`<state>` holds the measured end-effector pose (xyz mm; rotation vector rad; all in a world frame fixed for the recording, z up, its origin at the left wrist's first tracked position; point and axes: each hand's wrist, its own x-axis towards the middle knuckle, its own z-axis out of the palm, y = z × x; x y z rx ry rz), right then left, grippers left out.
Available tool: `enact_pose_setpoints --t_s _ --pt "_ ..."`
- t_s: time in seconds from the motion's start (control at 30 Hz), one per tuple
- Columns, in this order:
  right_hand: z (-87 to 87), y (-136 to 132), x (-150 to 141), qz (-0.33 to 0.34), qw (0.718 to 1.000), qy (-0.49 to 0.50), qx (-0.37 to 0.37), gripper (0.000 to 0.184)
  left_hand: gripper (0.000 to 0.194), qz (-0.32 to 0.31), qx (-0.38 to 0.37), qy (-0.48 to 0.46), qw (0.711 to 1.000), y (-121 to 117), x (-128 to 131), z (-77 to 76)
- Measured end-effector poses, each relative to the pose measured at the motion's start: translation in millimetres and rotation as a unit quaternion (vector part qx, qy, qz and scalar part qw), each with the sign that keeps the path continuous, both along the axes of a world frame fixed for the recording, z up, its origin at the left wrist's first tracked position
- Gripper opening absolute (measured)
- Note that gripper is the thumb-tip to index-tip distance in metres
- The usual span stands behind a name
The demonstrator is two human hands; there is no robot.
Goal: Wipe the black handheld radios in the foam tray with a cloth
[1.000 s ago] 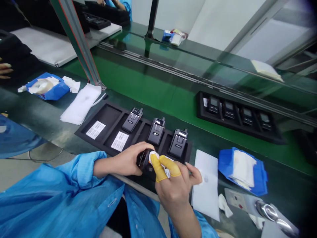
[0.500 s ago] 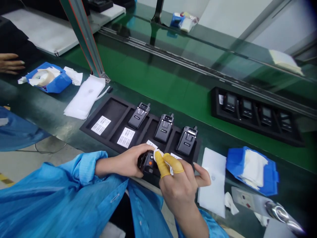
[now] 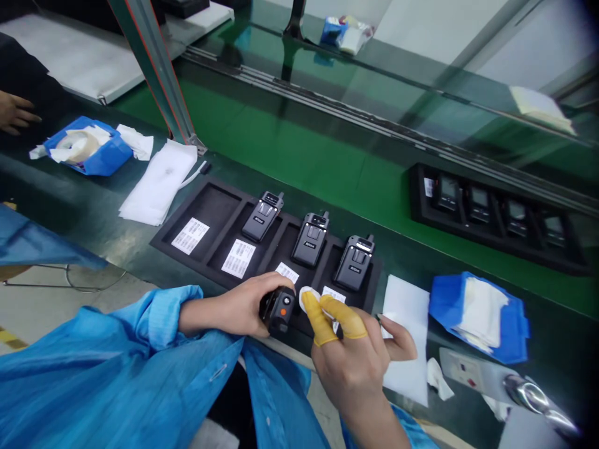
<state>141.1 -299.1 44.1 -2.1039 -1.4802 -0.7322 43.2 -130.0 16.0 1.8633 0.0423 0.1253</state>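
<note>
My left hand (image 3: 243,305) is closed around a black two-way radio (image 3: 282,310), whose end with an orange button faces up. Just right of it, my right hand (image 3: 349,349), with yellow finger cots on two fingers, pinches a white wiping cloth (image 3: 309,299); a small gap separates cloth and radio. Beyond both hands lies a black foam tray (image 3: 213,206) with white printed labels. Three black radios lie in its compartments: one radio (image 3: 262,216) left, another radio (image 3: 310,239) in the middle, and a third radio (image 3: 354,262) on the right. The leftmost compartment holds only a label.
Right are a white foam sheet (image 3: 393,305), a blue bin (image 3: 444,299) of white cloths and a metal-topped dispenser (image 3: 528,390). On the green belt (image 3: 318,149) sits another radio tray (image 3: 416,199). Left are white sheets (image 3: 156,187), a blue bin (image 3: 110,153) and another person's hand (image 3: 16,112).
My right hand has drawn the cloth off the radio's end, to the right. The left hand still holds the radio. The tray on the belt has shifted right in view.
</note>
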Motion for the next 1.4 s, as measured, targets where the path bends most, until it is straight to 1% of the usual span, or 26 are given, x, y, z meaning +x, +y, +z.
enact_pose_setpoints --t_s 0.07,0.17,0.27,0.37,0.5,0.6,0.67,0.8,0.87,0.93,1.07,1.17,1.27,1.4 --pt "0.8 4.6 -1.4 0.009 1.000 0.011 0.012 0.034 0.057 -0.003 -0.002 -0.002 1.000 -0.1 0.0 -0.2" --pt "0.7 9.1 -2.7 0.055 0.997 0.049 0.007 0.035 0.060 -0.008 0.001 -0.001 1.000 -0.1 0.4 0.4" --pt "-1.0 7.0 -0.4 0.092 0.992 0.088 0.005 0.034 0.059 -0.013 0.007 -0.002 1.000 0.0 0.8 1.5" --pt "-3.1 1.1 5.2 0.103 0.988 0.117 -0.003 0.033 0.056 -0.016 0.007 -0.005 1.000 0.2 1.3 2.2" --pt "-4.2 -2.9 14.0 0.059 0.992 0.112 0.013 0.039 0.052 -0.017 0.002 -0.010 1.000 1.5 1.5 2.3" --pt "-2.8 1.5 13.4 0.029 0.994 0.102 0.019 0.034 0.053 -0.017 -0.002 -0.010 1.000 2.7 0.8 1.7" --pt "-1.3 6.6 7.5 0.031 0.995 0.089 0.021 0.030 0.056 -0.013 -0.004 -0.004 1.000 3.0 0.3 1.3" --pt "-0.6 13.0 -7.2 0.047 0.998 0.049 -0.004 0.035 0.060 -0.005 -0.010 0.009 1.000 2.6 0.2 1.7" --pt "-2.2 12.7 -10.4 0.035 0.999 0.028 0.000 0.036 0.060 -0.003 -0.007 0.008 1.000 2.4 0.1 1.7" --pt "-3.8 11.4 -9.9 0.012 1.000 0.014 0.013 0.033 0.059 -0.003 -0.001 0.001 1.000 2.4 -0.2 1.2" --pt "-3.1 10.7 -5.6 -0.022 1.000 0.015 0.012 0.028 0.058 -0.014 0.005 -0.010 1.000 3.1 -2.0 -0.9" --pt "-1.2 12.8 -8.0 -0.012 0.999 0.012 0.027 0.030 0.058 -0.015 0.006 -0.005 1.000 3.3 -3.1 -1.1" --pt "-3.0 15.0 -15.4 0.004 1.000 0.009 0.019 0.034 0.055 -0.010 0.007 0.002 1.000 2.0 -3.1 0.4" --pt "-10.8 14.9 -24.4 -0.043 0.998 0.005 0.045 0.030 0.054 -0.004 0.018 0.012 1.000 -0.5 -2.9 1.9"
